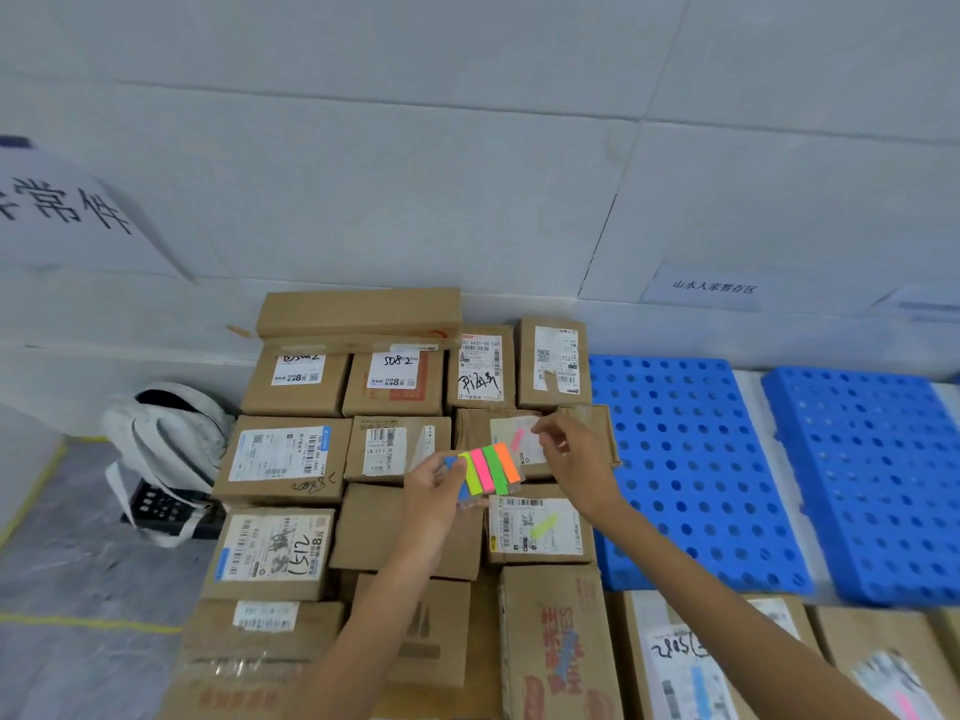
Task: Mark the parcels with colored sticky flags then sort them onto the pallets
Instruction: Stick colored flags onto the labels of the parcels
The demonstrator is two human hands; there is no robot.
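**Now: left hand grips the flag pad, right hand over a flagged parcel**

We see the left hand raised above the stack of parcels, fingers and thumb curled round the flag pad. The pad is a clear sheet with blue, yellow-green, pink, green and orange strips side by side. The thumb covers part of the blue strip.

The right hand hovers just over the flagged parcel, a brown box with a white label. Its fingertips are close to the label's right edge. The fingers are loosely bent, with thumb and forefinger near each other. It is blurred there, so we cannot tell whether they pinch anything.

A pink flag sticks on that label, just left of the right fingertips. The nearer parcel, next in the same column, carries a yellow-green flag on its label.

Other cardboard parcels lie in rows back to the white wall, several with handwritten numbers on the labels.

To the right, two blue pallets with round holes lie flat. The first pallet is just beside the parcel stack. The second pallet is further right, with a narrow gap between the two. More parcels lie along the bottom right edge.

On the left, a grey bag slumps over a black crate on the floor. A paper sign hangs on the wall above the pallets.
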